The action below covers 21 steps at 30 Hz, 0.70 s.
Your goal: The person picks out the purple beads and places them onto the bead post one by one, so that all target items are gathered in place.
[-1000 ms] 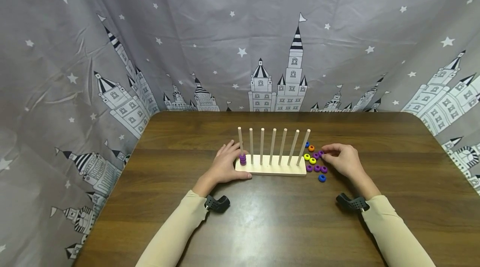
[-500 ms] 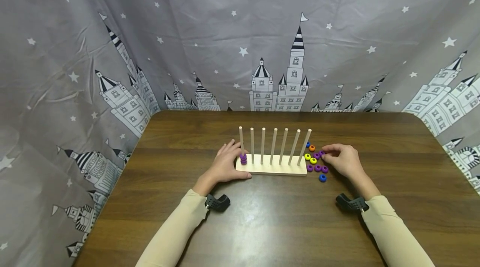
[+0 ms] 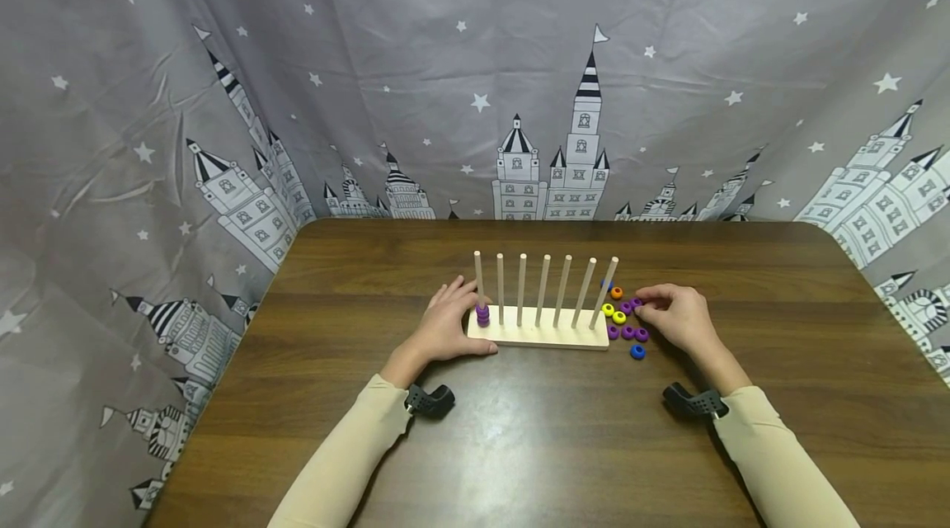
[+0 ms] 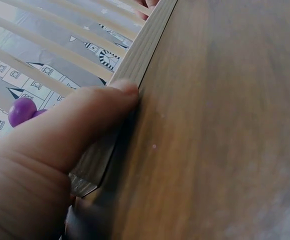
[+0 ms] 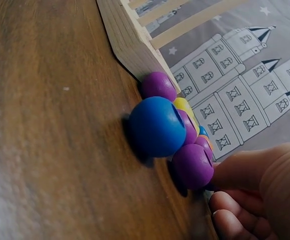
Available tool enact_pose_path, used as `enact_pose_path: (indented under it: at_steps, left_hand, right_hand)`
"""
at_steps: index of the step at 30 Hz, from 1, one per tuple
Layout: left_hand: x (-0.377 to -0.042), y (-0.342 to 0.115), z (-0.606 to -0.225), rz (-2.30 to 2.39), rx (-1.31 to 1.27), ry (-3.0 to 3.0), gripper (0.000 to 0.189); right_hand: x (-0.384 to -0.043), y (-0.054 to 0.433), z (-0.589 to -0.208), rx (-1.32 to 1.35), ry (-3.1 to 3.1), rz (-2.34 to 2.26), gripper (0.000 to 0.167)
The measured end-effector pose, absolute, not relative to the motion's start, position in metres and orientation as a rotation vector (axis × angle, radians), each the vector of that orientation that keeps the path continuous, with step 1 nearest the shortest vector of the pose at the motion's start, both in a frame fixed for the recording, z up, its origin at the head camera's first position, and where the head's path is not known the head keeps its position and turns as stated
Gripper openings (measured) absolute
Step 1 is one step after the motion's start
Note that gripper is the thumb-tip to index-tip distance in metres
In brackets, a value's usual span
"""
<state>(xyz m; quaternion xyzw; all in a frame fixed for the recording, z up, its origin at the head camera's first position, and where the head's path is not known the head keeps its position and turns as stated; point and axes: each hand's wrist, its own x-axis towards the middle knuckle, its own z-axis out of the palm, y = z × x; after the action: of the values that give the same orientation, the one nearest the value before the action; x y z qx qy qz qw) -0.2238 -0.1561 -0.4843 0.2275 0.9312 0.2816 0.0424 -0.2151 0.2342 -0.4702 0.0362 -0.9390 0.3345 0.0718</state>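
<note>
- Gripping peg board (image 3: 542, 336) at frame centre with left hand (image 3: 444, 326), presumably for steadiness.
- Pinching purple bead (image 3: 635, 303) right of centre with right hand (image 3: 677, 316), apparently for precision.

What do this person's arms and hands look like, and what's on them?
Both arms wear long, plain cream sleeves, the left sleeve and the right sleeve each ending near the wrist. The left hand and right hand have no gloves. A black, curved device with small holes sits at the left wrist and another at the right. I can't make out any cables.
</note>
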Motion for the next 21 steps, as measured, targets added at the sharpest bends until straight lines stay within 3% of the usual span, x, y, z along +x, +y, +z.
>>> enact_pose_path:
  at_steps: [21]
  left_hand:
    - [-0.2248,-0.1574,-0.4859,0.873,0.705,2.846,0.062]
  right_hand:
    - [-0.2178,0.2308,-0.4689,0.175,-2.876,0.965,0.025]
